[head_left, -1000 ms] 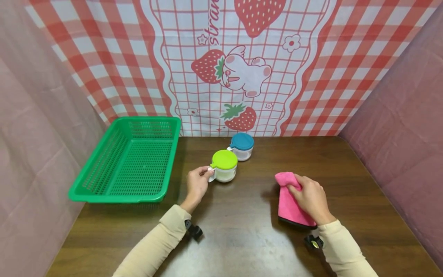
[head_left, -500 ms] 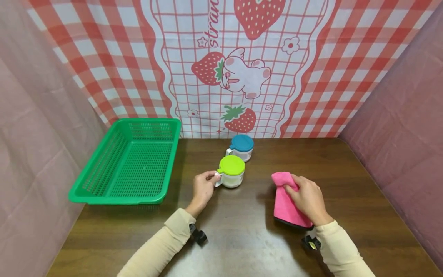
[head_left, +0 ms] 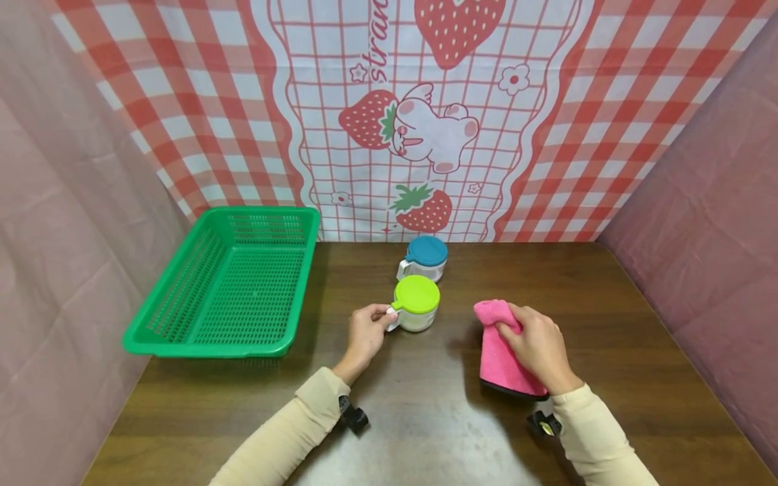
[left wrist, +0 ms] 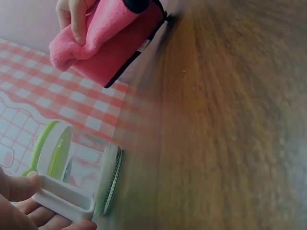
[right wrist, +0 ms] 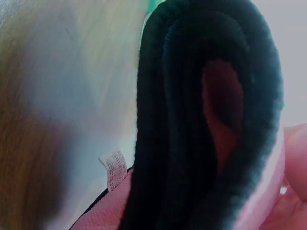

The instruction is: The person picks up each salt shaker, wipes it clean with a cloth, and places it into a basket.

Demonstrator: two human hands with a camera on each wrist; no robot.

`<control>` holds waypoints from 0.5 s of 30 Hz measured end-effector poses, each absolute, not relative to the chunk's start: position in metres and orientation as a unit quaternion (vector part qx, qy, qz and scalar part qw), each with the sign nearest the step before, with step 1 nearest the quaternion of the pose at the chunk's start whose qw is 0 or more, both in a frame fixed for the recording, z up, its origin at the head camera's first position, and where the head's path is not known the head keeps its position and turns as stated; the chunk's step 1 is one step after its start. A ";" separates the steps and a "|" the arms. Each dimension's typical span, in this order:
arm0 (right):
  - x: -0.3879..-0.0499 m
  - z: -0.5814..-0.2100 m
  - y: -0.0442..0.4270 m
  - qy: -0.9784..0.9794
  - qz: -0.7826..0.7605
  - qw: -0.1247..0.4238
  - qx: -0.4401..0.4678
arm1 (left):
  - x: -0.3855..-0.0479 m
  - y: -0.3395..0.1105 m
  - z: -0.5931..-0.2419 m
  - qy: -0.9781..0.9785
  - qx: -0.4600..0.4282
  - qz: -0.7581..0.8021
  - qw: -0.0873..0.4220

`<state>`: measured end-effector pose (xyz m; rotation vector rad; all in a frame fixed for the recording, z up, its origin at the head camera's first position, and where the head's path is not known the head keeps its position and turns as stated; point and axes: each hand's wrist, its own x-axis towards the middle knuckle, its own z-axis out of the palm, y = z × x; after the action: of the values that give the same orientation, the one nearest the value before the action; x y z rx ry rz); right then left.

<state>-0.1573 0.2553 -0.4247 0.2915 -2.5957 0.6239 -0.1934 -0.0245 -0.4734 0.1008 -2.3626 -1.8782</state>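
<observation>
My left hand pinches the white handle of a clear seasoning jar with a lime-green lid. In the left wrist view the thumb presses the handle's top and the fingers curl beneath it. A second jar with a blue lid stands just behind, its handle pointing left. Over to the right, my right hand grips a folded pink cloth with a dark edge. That cloth's folded dark border and a small white tag fill much of the right wrist view.
A green plastic basket with perforated sides sits at the left of the brown wooden table. Behind it hangs a red-and-white checked cloth printed with strawberries. Pink fabric hangs at both sides.
My left hand has carried the green-lidded jar to the right and slightly nearer, away from the blue-lidded one. My right hand with the cloth has shifted a little left.
</observation>
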 end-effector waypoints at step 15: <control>-0.160 -0.426 0.251 -0.941 0.229 0.222 0.114 | -0.194 -0.026 -0.467 -0.815 -0.005 -0.579 0.029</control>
<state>-0.1602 0.2512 -0.4255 0.3162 -2.5995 0.6318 -0.1942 -0.0257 -0.4674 -0.0162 -2.5145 -1.7859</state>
